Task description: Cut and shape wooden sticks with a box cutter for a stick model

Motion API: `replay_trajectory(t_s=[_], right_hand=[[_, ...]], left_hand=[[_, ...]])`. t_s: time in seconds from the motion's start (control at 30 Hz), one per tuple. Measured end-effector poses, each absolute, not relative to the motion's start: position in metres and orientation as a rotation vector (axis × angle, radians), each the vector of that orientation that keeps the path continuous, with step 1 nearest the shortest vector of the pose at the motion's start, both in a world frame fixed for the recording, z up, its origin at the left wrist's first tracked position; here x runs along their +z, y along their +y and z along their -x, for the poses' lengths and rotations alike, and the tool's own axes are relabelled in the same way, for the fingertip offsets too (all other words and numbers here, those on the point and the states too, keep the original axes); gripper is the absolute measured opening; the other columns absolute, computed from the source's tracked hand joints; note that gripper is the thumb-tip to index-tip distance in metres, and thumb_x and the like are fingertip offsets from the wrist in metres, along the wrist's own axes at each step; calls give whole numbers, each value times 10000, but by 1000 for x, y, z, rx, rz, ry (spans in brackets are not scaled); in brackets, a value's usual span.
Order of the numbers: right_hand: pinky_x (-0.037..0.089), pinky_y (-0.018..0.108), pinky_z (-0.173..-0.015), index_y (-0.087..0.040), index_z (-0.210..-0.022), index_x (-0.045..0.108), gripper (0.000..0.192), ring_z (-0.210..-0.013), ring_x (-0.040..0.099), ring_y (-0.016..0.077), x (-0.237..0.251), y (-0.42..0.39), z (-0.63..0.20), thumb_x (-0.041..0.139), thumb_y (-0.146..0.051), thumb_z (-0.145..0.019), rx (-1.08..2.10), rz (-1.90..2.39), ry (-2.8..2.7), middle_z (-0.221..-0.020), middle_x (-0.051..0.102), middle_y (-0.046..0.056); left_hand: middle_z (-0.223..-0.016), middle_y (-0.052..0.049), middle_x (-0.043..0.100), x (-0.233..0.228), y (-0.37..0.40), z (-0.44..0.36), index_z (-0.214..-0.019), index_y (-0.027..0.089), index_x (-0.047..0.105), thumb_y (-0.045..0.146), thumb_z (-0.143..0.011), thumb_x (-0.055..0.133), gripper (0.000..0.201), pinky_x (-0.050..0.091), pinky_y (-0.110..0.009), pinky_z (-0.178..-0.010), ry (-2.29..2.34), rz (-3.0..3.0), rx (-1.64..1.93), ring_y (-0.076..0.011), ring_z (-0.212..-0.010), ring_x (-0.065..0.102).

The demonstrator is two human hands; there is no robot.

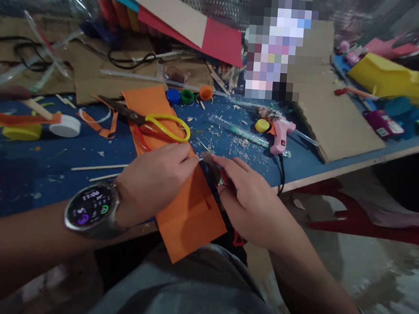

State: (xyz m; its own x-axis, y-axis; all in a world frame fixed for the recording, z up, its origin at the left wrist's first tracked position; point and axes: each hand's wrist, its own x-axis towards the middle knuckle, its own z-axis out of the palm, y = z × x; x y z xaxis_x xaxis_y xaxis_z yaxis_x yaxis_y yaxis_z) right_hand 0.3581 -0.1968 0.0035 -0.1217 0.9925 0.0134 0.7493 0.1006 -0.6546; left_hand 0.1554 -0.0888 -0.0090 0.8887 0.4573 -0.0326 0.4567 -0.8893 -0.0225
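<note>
My left hand (153, 182), a round watch (91, 209) on its wrist, rests on an orange paper sheet (191, 213) that hangs over the blue table's (50, 174) near edge. Its fingertips pinch something small and thin that I cannot make out. My right hand (253, 198) is closed on a small dark, blurred object (213, 171) with a red part below; the two hands meet at it. Yellow-and-red-handled scissors (154, 124) lie on the orange sheet just beyond my left hand.
A pink glue gun (281, 135) lies to the right, its cord running off the edge. Bottle caps (187, 96), white tape (65, 126), wooden sticks (99, 167), cardboard (327, 112), coloured paper (218, 38) and yellow foam (390, 76) crowd the table. A red plastic chair (352, 217) stands at right.
</note>
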Motion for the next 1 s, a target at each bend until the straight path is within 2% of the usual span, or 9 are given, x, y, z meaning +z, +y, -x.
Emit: replay_trajectory(t_s=[0.2,0.33,0.43,0.5,0.63,0.7,0.77,0.87,1.0], right_hand=[[508,458,-1196,-252,-1560,563,560,-1405,622,258,2,-192,-382,515,-120,-1018,883,1562,-1792,-1533,650,88],[504,464,-1174,-274,-1549,575,559,-1349,640,255,9,-183,-389,511,-143,-1010,1061,1492,-1659,-1498,661,79],[573,396,-982,-284,-1498,619,581,-1097,698,225,15,-169,-394,530,-121,-948,1249,1428,-1498,-1199,723,50],[571,346,-815,-273,-1423,664,613,-879,683,197,17,-154,-396,536,-88,-853,1430,1336,-1341,-983,678,15],[477,301,-615,-206,-1184,736,515,-681,603,162,25,-114,-391,535,-122,-717,1712,1141,-1152,-888,605,16],[428,286,-564,-187,-1078,739,358,-621,543,140,32,-94,-382,555,-171,-771,1774,1123,-1164,-860,569,13],[406,274,-549,-177,-1022,737,219,-593,501,122,38,-76,-373,574,-267,-908,1782,1115,-1266,-832,540,3],[400,263,-551,-176,-1040,746,334,-594,500,115,43,-57,-363,557,-450,-1060,1691,1106,-1519,-792,531,-10],[439,265,-585,-196,-1140,743,405,-607,540,122,38,-47,-360,554,-551,-1096,1591,1108,-1724,-749,541,-28]], left_hand=[[-1112,-152,699,-15,-85,-144,-1285,69,695,40,-1000,409,405,577,-428,-870,-795,3081,-278,-297,-1019,655],[-1098,-119,698,-15,-84,-142,-1141,112,715,-17,-959,423,368,567,-391,-892,-864,3187,-393,-265,-1019,661],[-1065,-96,685,-11,-87,-144,-1052,142,699,-35,-963,432,332,553,-372,-908,-866,3262,-433,-245,-1009,649],[-1044,-84,677,-7,-90,-145,-1013,157,686,-29,-981,437,312,545,-372,-897,-860,3298,-408,-242,-989,640],[-1119,-84,683,7,-97,-146,-1049,169,670,-26,-989,436,310,533,-390,-932,-841,3336,-372,-249,-1037,637],[-1136,-91,686,16,-101,-145,-1057,168,663,-7,-992,450,283,527,-398,-932,-833,3331,-384,-257,-1050,635],[-1120,-99,690,24,-104,-140,-1029,168,658,58,-1011,495,198,525,-398,-891,-826,3352,-372,-262,-1016,634],[-1098,-87,701,28,-107,-128,-1006,182,653,121,-999,568,105,516,-373,-825,-890,3436,-334,-245,-959,643],[-1076,-49,719,18,-107,-108,-1046,204,648,170,-942,660,110,509,-343,-811,-991,3516,-502,-224,-953,666]])
